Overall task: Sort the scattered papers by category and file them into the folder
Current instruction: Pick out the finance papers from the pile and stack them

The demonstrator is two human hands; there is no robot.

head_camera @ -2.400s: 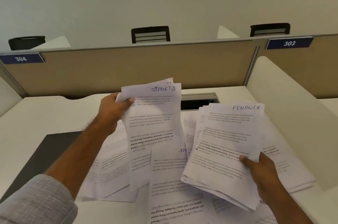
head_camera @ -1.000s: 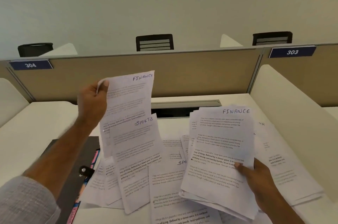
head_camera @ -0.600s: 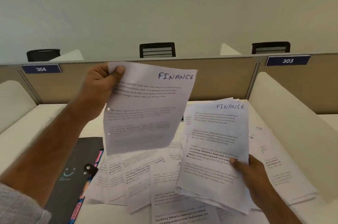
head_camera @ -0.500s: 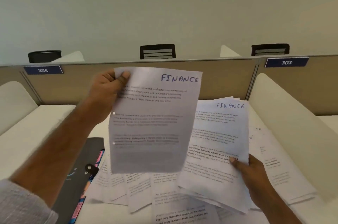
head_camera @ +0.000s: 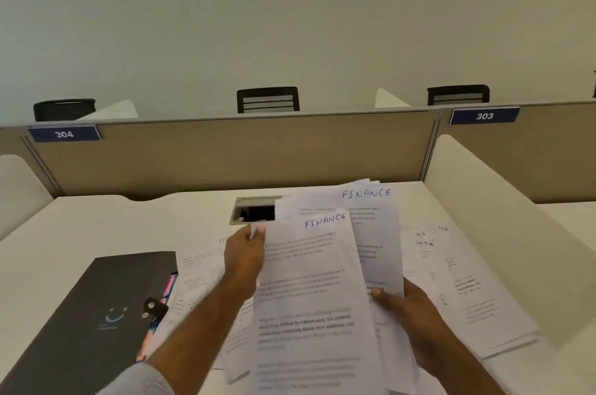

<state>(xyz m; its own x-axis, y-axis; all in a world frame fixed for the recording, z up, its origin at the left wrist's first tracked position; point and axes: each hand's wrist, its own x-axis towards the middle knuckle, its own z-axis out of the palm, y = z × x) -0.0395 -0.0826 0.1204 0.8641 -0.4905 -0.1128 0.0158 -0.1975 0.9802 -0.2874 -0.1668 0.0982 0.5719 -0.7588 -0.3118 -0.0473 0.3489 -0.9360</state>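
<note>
1. Left hand (head_camera: pixel 243 261) grip pinched on top-left corner of a sheet marked FINANCE (head_camera: pixel 309 291), held over the FINANCE stack (head_camera: pixel 371 233)
2. Right hand (head_camera: pixel 408 314) grip clamped on that stack's lower right edge, thumb on top
3. Loose papers (head_camera: pixel 464 285) spread on the desk (head_camera: pixel 96 227) underneath & to the right
4. Dark folder (head_camera: pixel 96 314) lies shut, left of the papers

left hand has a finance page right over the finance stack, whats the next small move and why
Probably lay the sheet from the left hand flat onto the stack in the right hand and let go. Both tops read FINANCE, so they match, and the sheet already overlaps the stack. The folder lies shut on the desk, so filing likely comes later.
</note>
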